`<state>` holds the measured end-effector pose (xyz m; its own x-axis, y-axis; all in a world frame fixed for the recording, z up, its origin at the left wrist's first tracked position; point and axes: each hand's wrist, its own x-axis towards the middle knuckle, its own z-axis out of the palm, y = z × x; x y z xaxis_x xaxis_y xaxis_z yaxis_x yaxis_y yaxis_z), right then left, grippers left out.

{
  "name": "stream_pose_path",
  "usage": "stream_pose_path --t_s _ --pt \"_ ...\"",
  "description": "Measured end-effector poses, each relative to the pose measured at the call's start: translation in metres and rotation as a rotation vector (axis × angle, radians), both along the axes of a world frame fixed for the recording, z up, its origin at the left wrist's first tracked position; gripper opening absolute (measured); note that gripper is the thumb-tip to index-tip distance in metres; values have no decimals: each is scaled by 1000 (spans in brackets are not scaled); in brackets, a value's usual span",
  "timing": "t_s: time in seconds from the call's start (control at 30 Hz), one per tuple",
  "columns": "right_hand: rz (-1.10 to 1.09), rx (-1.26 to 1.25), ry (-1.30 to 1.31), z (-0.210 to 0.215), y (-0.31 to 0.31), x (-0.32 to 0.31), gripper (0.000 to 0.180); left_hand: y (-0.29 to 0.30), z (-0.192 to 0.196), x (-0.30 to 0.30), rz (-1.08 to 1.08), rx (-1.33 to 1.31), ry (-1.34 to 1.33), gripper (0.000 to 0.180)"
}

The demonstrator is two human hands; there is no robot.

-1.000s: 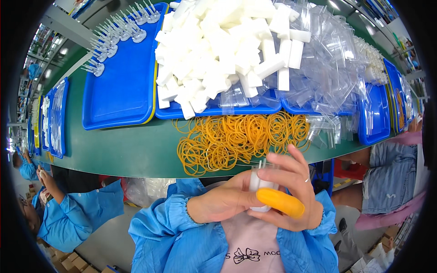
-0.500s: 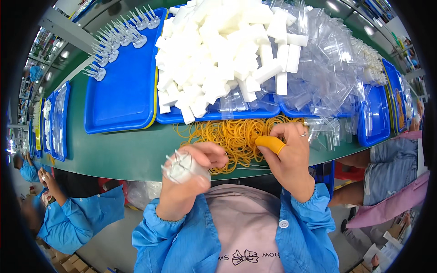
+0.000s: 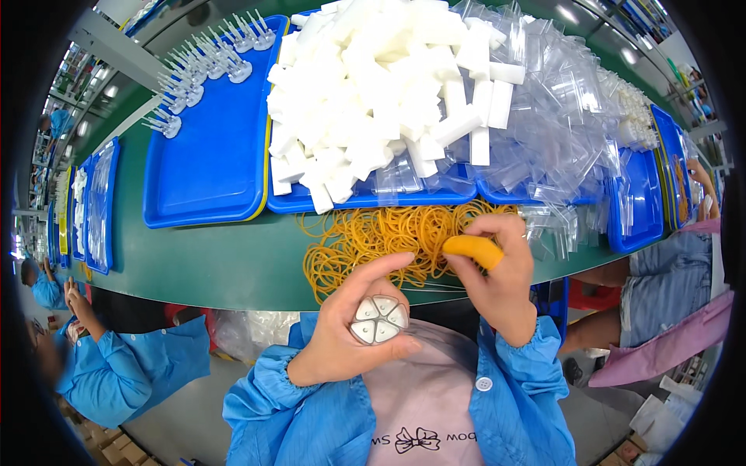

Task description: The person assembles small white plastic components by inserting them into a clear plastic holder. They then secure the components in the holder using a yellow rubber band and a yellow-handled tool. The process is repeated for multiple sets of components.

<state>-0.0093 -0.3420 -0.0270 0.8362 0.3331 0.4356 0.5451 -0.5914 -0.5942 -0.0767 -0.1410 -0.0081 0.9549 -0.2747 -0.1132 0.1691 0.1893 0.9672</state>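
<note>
Five white wedges (image 3: 381, 327), apparently, in left hand (image 3: 337, 334)

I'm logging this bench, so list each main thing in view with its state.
Left hand: curled around round white piece
Round white piece: held, segmented end toward camera
Right hand: fingers bent at the rubber bands, grip unclear
Yellow finger cover: worn on right hand
Rubber bands: loose, tangled
White blocks: heaped
Clear plastic pieces: heaped, some lying on the table
Pronged pieces: standing, prongs up
</note>
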Motion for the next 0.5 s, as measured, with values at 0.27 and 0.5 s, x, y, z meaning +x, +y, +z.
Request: stream_pose_path --t_s 0.27,0.5 --pt "172 -187 -148 7 3 5 21 -3 1 3 -39 -33 27 76" --pt "30 138 83 5 1 -1 21 -2 0 2 -82 -37 103 77"
